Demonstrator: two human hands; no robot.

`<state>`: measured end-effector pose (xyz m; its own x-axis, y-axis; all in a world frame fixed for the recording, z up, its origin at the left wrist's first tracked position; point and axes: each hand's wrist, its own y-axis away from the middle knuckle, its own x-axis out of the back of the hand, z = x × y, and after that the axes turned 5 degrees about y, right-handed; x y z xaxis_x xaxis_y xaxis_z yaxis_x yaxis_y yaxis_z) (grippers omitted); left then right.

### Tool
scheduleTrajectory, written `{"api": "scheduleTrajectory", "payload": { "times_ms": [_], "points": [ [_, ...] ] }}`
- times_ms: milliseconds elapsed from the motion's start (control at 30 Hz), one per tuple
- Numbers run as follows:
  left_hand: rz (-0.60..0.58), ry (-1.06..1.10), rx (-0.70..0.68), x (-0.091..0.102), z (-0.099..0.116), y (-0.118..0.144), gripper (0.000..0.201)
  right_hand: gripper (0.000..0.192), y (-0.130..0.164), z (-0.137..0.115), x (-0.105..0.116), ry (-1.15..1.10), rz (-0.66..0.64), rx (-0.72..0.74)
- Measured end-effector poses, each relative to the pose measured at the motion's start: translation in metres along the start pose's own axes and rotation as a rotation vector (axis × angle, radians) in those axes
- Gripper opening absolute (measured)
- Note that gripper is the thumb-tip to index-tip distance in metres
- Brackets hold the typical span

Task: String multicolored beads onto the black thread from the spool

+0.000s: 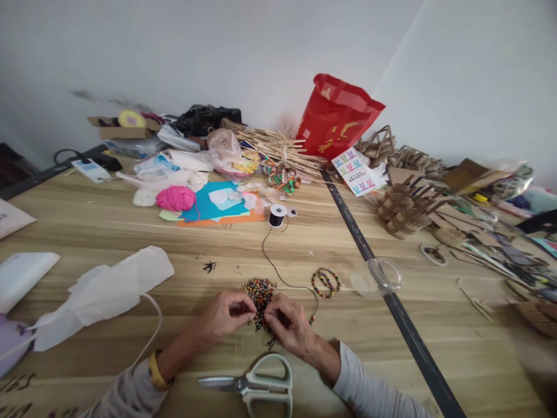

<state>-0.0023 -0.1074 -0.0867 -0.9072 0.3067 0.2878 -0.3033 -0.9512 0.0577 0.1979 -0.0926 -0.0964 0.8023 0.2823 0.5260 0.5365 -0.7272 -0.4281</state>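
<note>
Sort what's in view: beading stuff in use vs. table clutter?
In use: left hand and right hand at the bead pile; black cord; cord spool; beaded bracelet.

Lying about: scissors, pink yarn, red bag, white plastic bag, cardboard pieces.

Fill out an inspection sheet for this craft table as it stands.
Surface: wooden table, black strip running across it.
Job's things: pile of coloured beads; black cord from spool; beaded bracelet.
Clutter: scissors, white plastic bag, pink yarn, coloured paper, red bag, cardboard pieces, clear lid.
Hands: left hand and right hand pinched together at the beads; what each grips cannot be told.
Cables: black lead, far left.
Surroundings: white wall.
</note>
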Motion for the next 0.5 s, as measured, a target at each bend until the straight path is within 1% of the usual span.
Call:
{"api": "scheduleTrajectory", "payload": {
  "times_ms": [100, 233, 400, 500],
  "points": [
    [-0.002, 0.063, 0.014, 0.0004, 0.0003, -0.0008, 0.013, 0.017, 0.0000, -0.0016, 0.0002, 0.017, -0.018, 0.032],
    [-0.035, 0.148, 0.032, -0.0029, 0.0008, -0.0010, 0.011, 0.015, 0.0002, -0.0041, 0.0010, 0.040, -0.070, 0.057],
    [-0.057, 0.231, 0.068, -0.0063, 0.0015, -0.0006, 0.011, 0.011, 0.0010, -0.0038, 0.0003, 0.037, -0.065, 0.061],
    [-0.060, 0.242, 0.075, -0.0058, 0.0013, -0.0007, 0.011, 0.011, 0.0013, -0.0032, -0.0002, 0.035, -0.069, 0.061]
  ]
}}
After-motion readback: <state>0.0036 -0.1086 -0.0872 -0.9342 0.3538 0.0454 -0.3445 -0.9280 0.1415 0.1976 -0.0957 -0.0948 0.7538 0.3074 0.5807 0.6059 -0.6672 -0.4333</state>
